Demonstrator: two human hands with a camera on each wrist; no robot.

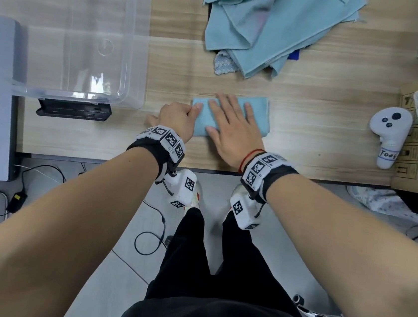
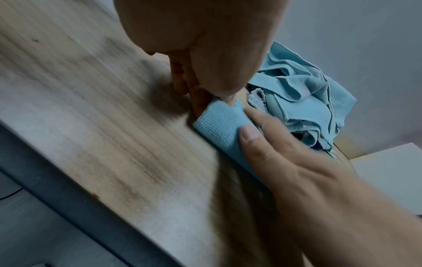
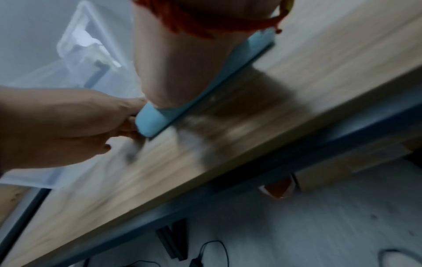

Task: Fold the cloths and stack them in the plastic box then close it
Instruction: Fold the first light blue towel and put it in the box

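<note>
Folded cloth (image 1: 257, 117), light blue, flat rectangle near table (image 1: 308, 148) front edge. My right hand (image 1: 232, 127) presses it, fingers straight; my left hand (image 1: 178, 121) seems to pinch its left edge. Farther: cloth pile (image 1: 267, 26), plastic box (image 1: 68, 30) back left.

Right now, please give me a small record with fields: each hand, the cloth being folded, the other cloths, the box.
left hand: left hand pinches the left edge of the folded cloth, fingers curled
right hand: right hand lies flat on the folded cloth, fingers straight, pressing it down
folded cloth: folded cloth, light blue, small rectangle on the table
unfolded cloths: cloth pile, light blue, crumpled, farther back on the table
plastic box: plastic box, clear, to the left, open on top, no cloth visible inside
lid: cannot tell where it is
</note>
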